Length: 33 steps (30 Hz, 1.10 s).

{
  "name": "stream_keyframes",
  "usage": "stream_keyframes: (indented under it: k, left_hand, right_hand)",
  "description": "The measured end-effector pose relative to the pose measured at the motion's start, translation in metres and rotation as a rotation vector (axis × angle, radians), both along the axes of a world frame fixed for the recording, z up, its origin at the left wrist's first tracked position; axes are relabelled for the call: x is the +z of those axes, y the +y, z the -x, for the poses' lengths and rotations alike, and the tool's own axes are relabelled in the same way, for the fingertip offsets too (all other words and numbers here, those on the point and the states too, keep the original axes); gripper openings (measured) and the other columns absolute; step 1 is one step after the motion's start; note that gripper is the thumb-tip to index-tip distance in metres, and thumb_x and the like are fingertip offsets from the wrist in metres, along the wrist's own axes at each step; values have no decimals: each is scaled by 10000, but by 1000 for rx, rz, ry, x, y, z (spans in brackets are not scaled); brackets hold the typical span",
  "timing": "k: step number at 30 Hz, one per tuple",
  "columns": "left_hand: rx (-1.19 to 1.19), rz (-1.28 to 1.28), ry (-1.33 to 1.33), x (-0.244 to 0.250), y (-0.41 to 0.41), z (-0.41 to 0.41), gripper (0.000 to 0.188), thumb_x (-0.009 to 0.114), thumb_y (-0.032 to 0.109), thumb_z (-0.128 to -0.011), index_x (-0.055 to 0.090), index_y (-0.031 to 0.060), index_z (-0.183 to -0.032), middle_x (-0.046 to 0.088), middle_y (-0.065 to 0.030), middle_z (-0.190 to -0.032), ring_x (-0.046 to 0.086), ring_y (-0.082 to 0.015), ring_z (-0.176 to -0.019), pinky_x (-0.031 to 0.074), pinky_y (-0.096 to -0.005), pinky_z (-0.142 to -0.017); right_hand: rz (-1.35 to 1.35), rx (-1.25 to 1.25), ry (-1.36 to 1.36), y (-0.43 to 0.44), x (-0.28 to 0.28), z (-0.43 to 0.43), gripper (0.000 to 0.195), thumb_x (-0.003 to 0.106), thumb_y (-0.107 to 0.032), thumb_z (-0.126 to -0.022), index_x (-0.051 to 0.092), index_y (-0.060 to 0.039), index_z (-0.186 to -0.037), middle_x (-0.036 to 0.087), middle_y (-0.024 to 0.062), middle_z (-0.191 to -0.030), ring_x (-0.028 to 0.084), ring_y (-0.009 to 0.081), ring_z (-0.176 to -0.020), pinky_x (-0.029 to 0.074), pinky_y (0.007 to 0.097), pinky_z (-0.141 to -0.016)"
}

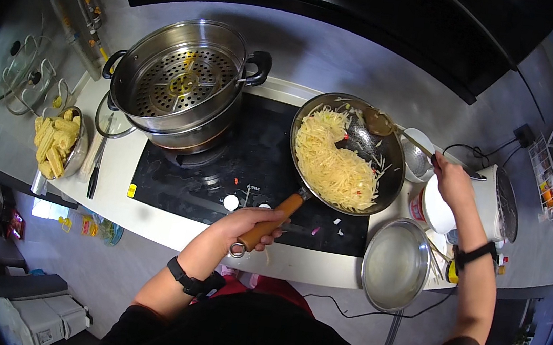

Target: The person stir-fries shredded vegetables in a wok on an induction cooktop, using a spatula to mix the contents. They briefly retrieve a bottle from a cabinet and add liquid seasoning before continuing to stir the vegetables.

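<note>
My left hand (252, 226) grips the wooden handle (279, 217) of a dark wok (392, 186) over the right side of the gas hob (258, 155). Pale shredded potato (334, 163) with a few red bits lies in a curved heap along the wok's left and lower side. My right hand (452, 180) is closed around the long handle of a spatula (413, 141). The spatula's broad blade (378, 122) rests against the upper right of the wok's inside, apart from the main heap. Loose shreds cling to the bare wall.
A stainless-steel steamer pot (173, 135) stands on the hob's left. Farther left, a bowl holds corn cobs (57, 142), beside glass lids (24, 75). A metal basin (396, 265) sits at the counter's front edge, near a white tub (438, 209). A white perforated bowl (416, 155) touches the wok's right.
</note>
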<state>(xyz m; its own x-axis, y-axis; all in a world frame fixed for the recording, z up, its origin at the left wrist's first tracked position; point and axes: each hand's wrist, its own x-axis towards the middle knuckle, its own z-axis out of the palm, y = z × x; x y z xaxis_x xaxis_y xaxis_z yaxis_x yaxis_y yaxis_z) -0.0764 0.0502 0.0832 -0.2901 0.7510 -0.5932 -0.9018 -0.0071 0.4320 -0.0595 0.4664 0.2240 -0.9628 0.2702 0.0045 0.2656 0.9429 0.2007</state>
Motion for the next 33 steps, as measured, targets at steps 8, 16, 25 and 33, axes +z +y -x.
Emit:
stream_keyframes:
  k: [8, 16, 25, 33]
  left_hand:
    - [-32, -34, 2, 0, -1, 4, 371, 554, 330, -952, 521, 15, -1146, 531, -58, -796, 482, -109, -533, 400, -230, -432]
    - [-54, -44, 10, -4, 3, 5, 391, 557, 343, -947, 524, 10, -1148, 531, -58, -802, 481, -111, -530, 399, -231, -430]
    - [-15, 19, 27, 0, 0, 1, 444, 537, 353, -952, 509, -10, -1205, 525, -55, -796, 468, -94, -506, 374, -220, -409]
    - [-28, -16, 47, -4, 0, 4, 432, 543, 355, -950, 502, 16, -1213, 520, -36, -788, 460, -82, -517, 358, -211, -422]
  right_hand:
    - [605, 194, -176, 15, -71, 59, 370, 649, -148, -848, 601, -43, -1199, 656, 227, -998, 625, 386, -877, 494, 403, -808]
    - [169, 467, -10, -8, 9, -16, 438, 686, -96, -772, 620, -146, -1202, 659, 159, -835, 619, 360, -708, 500, 423, -655]
    - [-239, 308, -188, -92, 66, -73, 422, 571, -151, -831, 620, -273, -1232, 612, 96, -700, 619, 293, -607, 504, 403, -557]
    - [-263, -72, -169, -58, -4, -29, 549, 455, -61, -890, 399, -214, -1414, 655, 189, -965, 682, 325, -813, 553, 426, -676]
